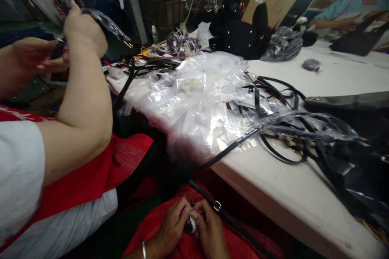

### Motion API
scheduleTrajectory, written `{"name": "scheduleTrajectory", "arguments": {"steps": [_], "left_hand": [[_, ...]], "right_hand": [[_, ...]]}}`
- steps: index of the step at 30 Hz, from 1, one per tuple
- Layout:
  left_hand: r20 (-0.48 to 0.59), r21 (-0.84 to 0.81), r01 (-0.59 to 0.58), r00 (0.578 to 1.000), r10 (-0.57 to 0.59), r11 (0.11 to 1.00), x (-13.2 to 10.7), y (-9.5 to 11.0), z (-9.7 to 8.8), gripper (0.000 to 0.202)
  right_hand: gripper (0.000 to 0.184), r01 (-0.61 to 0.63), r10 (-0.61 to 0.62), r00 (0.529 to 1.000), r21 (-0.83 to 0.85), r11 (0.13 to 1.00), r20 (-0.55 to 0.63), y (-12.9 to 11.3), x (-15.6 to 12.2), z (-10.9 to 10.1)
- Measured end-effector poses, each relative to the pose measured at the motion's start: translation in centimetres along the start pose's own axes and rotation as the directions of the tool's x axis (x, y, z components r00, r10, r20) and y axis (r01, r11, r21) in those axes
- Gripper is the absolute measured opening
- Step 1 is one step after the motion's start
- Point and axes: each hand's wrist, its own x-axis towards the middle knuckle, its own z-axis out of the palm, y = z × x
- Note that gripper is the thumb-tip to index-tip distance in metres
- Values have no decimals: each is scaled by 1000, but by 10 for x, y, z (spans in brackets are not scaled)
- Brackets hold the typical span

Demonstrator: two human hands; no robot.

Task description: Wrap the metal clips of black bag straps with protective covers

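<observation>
At the bottom of the view, my left hand and my right hand meet over my red-clad lap. Fingers of both pinch a small white-and-black piece; it is partly covered and I cannot make out its kind. A black strap with a gold buckle runs behind my right hand and across my lap. Whether the small piece is joined to this strap cannot be seen.
Clear plastic bags heap over the near edge of the white table. Black straps and black bags lie around them. Close on the left sits a co-worker with raised arms; another person works at the far right.
</observation>
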Motion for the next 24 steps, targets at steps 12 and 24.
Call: {"name": "scheduleTrajectory", "arguments": {"steps": [12,24], "left_hand": [[49,7,89,995,-89,996,10,8,-7,20],[-57,101,59,997,-53,993,12,-5,1,27]], "right_hand": [[14,57,-59,998,-95,994,-10,-1,1,0],[15,260,-246,964,-161,952,102,4,-11,-8]]}}
